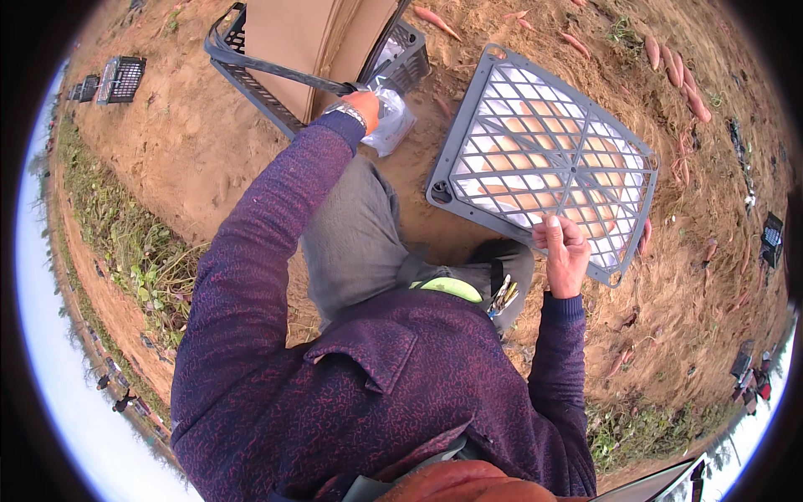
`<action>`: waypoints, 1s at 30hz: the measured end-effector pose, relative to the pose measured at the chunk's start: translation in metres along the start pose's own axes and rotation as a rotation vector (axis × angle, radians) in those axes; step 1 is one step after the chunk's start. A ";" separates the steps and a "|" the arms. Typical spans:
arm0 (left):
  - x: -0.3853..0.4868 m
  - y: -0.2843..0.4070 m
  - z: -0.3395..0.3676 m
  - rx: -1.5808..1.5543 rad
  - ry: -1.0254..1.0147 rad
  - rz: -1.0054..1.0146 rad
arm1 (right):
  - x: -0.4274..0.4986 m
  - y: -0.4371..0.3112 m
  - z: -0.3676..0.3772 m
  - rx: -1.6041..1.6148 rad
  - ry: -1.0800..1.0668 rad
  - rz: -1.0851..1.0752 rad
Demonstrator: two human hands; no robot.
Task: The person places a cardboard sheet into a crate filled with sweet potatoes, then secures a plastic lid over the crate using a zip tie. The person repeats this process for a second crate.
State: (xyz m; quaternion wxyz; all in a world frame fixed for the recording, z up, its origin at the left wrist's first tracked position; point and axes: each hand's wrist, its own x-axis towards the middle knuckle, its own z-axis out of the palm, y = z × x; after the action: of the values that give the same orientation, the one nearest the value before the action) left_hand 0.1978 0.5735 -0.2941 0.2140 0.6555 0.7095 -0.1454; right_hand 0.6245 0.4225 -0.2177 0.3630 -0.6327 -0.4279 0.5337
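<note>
My left hand point(366, 112) is closed on a clear plastic bag point(392, 125), right beside the dark handle point(276, 64) of a plastic crate point(266, 94). Large brown cardboard sheets point(282, 37) stand in that crate. Towards the right, a grey plastic lattice lid point(472, 119) covers white lining point(511, 78) and tan material point(539, 150). My right hand point(568, 248) is over the lid's near side, thumb and fingers pinched together. Whether a small thing is between those fingers cannot be told.
Reddish sweet potatoes point(693, 103) lie on the sandy soil to the right, with another point(436, 22) near the crate. Black crates point(122, 80) stand farther off at the left. Green vines point(150, 288) border the soil. People point(756, 383) are in the distance.
</note>
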 end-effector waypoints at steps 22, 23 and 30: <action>0.026 0.017 0.040 -0.112 0.187 -0.074 | -0.001 0.034 -0.001 0.114 -0.058 0.009; 0.023 0.021 0.037 -0.086 0.208 -0.084 | -0.001 0.033 0.000 0.117 -0.048 0.000; -0.008 0.039 -0.007 -0.044 0.143 -0.009 | -0.002 0.041 -0.003 0.116 -0.034 -0.031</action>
State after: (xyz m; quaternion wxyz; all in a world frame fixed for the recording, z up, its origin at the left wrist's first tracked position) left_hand 0.2358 0.5737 -0.2806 0.1765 0.6563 0.7288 -0.0834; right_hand 0.6341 0.4058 -0.2544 0.3999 -0.5948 -0.4121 0.5625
